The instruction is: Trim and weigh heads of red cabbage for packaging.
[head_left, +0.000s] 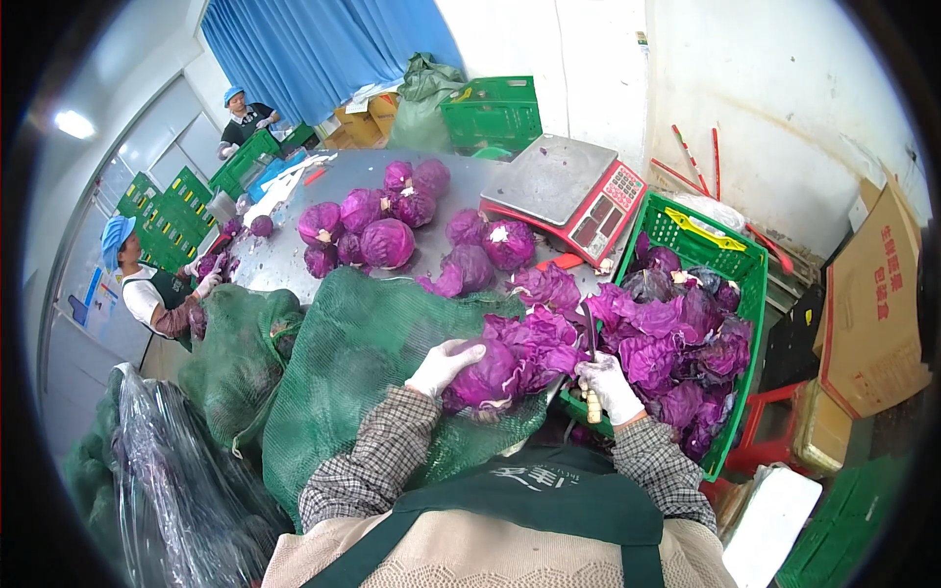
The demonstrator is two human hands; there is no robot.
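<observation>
My left hand (446, 366), in a white glove, is wrapped round the left side of a red cabbage (486, 378) at the table's near edge. My gloved right hand (610, 388) grips a knife (593, 406); its pale handle end shows below the fist and its thin dark blade points away from me. Loose purple outer leaves (549, 338) lie between the hands and just beyond. A green mesh sack (343, 363) spreads under and left of the held cabbage. At the right, a green crate (751, 284) is heaped with purple leaves (676, 338).
Several red cabbages (387, 243) sit on the metal table (279, 257). A red scale (559, 186) with a steel platform stands beyond the crate. Full mesh sacks (230, 353) are at left. Two people (157, 289) work across the table. A cardboard box (867, 304) leans at far right.
</observation>
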